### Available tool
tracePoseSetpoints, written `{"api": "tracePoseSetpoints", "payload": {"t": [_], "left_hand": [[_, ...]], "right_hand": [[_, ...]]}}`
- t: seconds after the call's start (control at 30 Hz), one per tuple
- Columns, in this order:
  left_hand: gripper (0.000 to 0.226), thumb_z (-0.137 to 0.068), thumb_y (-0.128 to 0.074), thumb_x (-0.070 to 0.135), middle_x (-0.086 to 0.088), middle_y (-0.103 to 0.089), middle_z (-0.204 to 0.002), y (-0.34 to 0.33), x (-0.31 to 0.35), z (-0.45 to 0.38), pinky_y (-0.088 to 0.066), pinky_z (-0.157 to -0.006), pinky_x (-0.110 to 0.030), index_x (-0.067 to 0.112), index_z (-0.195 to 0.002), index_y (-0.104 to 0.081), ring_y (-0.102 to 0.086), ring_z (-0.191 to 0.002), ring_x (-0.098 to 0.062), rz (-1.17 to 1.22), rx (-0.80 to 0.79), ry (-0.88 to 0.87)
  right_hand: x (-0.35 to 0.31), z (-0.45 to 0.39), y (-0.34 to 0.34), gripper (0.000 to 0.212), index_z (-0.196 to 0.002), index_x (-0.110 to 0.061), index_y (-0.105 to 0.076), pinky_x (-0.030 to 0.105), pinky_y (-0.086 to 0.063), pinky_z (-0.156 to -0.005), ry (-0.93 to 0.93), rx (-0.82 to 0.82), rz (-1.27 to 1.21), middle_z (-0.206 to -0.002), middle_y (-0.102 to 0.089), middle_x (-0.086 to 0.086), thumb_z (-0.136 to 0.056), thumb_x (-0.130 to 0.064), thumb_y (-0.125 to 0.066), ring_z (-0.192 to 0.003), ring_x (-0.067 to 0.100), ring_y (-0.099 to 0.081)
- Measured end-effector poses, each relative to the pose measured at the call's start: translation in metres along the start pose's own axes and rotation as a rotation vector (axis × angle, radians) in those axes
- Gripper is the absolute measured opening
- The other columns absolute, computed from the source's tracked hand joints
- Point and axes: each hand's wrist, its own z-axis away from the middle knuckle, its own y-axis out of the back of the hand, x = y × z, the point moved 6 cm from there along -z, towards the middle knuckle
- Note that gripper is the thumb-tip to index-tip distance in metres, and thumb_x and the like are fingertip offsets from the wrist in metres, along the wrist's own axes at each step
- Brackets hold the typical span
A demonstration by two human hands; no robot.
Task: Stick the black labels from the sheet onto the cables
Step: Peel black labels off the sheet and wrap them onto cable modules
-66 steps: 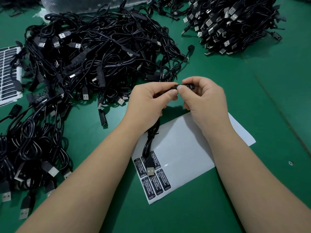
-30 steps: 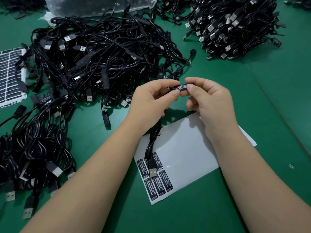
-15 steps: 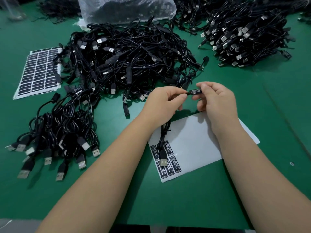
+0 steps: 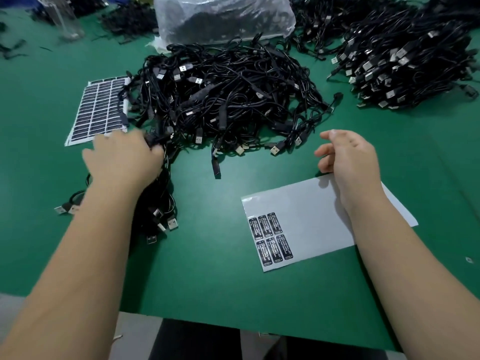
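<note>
My left hand (image 4: 124,159) is at the left, over a bundle of black USB cables (image 4: 158,214). Its blurred fingers curl round a black cable (image 4: 155,139) at the edge of the big cable pile (image 4: 228,100). My right hand (image 4: 348,157) hovers above the far edge of the white label sheet (image 4: 311,211), fingers loosely curled and holding nothing. Several black labels (image 4: 271,239) remain at the sheet's near left corner.
A full sheet of black labels (image 4: 101,110) lies at the left, partly under cables. Another cable heap (image 4: 405,61) sits at the back right, and a clear plastic bag (image 4: 223,16) at the back. The green mat's front edge (image 4: 233,320) is near me.
Both hands held one cable together above the sheet before. My left hand has now swung left to the bundle with the cable. My right hand has let go and stays over the sheet.
</note>
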Motion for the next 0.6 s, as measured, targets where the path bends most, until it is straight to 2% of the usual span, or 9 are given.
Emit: {"api": "tracePoseSetpoints", "payload": {"t": [0.03, 0.1, 0.2, 0.3, 0.37, 0.43, 0.5, 0.6], "left_hand": [[0.055, -0.097, -0.037, 0.048, -0.021, -0.047, -0.135, -0.013, -0.002, -0.001, -0.035, -0.098, -0.050, 0.012, -0.138, -0.043, -0.038, -0.126, -0.040, -0.074, -0.084, 0.014], [0.070, -0.096, -0.030, 0.059, -0.020, -0.031, -0.150, -0.027, -0.003, -0.003, -0.024, -0.107, -0.054, 0.010, -0.146, -0.029, -0.022, -0.138, -0.040, -0.099, -0.148, 0.013], [0.081, -0.093, -0.025, 0.067, -0.019, -0.027, -0.153, -0.029, -0.003, -0.006, -0.022, -0.108, -0.056, 0.009, -0.149, -0.023, -0.019, -0.140, -0.040, -0.099, -0.153, 0.006], [0.078, -0.092, -0.036, 0.064, -0.019, -0.027, -0.151, -0.019, 0.005, -0.001, -0.021, -0.108, -0.059, 0.011, -0.149, -0.022, -0.022, -0.138, -0.041, -0.120, -0.102, 0.016], [0.070, -0.092, -0.047, 0.054, -0.019, -0.035, -0.146, -0.005, 0.028, 0.011, -0.024, -0.106, -0.059, 0.013, -0.145, -0.029, -0.029, -0.133, -0.040, -0.088, 0.035, -0.072], [0.056, -0.092, -0.050, 0.044, -0.015, -0.050, -0.134, 0.006, 0.067, 0.029, -0.035, -0.100, -0.051, 0.015, -0.139, -0.041, -0.043, -0.123, -0.035, 0.020, 0.164, -0.291], [0.041, -0.093, -0.050, 0.039, -0.005, -0.062, -0.120, 0.007, 0.113, 0.050, -0.043, -0.088, -0.040, 0.019, -0.129, -0.055, -0.054, -0.109, -0.028, 0.241, 0.137, -0.516], [0.034, -0.097, -0.046, 0.040, -0.002, -0.063, -0.111, -0.009, 0.173, 0.061, -0.045, -0.077, -0.036, 0.017, -0.116, -0.062, -0.056, -0.102, -0.025, 0.346, 0.005, -0.608]], "right_hand": [[0.000, 0.000, 0.000, 0.021, -0.085, -0.019, -0.064, 0.016, -0.041, -0.046, -0.001, 0.001, 0.004, -0.061, -0.060, -0.005, -0.096, -0.023, -0.047, -0.045, 0.007, -0.048], [0.000, 0.000, 0.001, 0.021, -0.085, -0.020, -0.064, 0.015, -0.041, -0.047, 0.002, 0.003, 0.018, -0.062, -0.060, -0.005, -0.096, -0.022, -0.047, -0.045, 0.007, -0.048], [-0.001, 0.000, 0.001, 0.021, -0.085, -0.020, -0.064, 0.016, -0.042, -0.047, 0.004, 0.002, 0.037, -0.063, -0.060, -0.005, -0.096, -0.022, -0.047, -0.046, 0.007, -0.049], [-0.003, 0.001, 0.001, 0.021, -0.084, -0.020, -0.064, 0.017, -0.041, -0.044, 0.002, 0.010, 0.054, -0.062, -0.059, -0.005, -0.096, -0.021, -0.047, -0.045, 0.006, -0.048], [-0.003, 0.003, 0.000, 0.020, -0.083, -0.020, -0.063, 0.017, -0.040, -0.040, 0.003, 0.020, 0.059, -0.062, -0.059, -0.005, -0.095, -0.021, -0.047, -0.044, 0.006, -0.047], [-0.003, 0.004, 0.000, 0.020, -0.082, -0.020, -0.063, 0.018, -0.040, -0.038, 0.012, 0.025, 0.073, -0.062, -0.058, -0.005, -0.094, -0.020, -0.048, -0.044, 0.006, -0.046], [-0.004, 0.005, -0.001, 0.019, -0.082, -0.020, -0.063, 0.018, -0.039, -0.038, 0.019, 0.023, 0.087, -0.062, -0.058, -0.005, -0.093, -0.019, -0.048, -0.044, 0.006, -0.046], [-0.004, 0.004, -0.001, 0.018, -0.082, -0.020, -0.063, 0.019, -0.039, -0.038, 0.027, 0.022, 0.109, -0.061, -0.059, -0.006, -0.092, -0.021, -0.048, -0.044, 0.006, -0.047]]}}
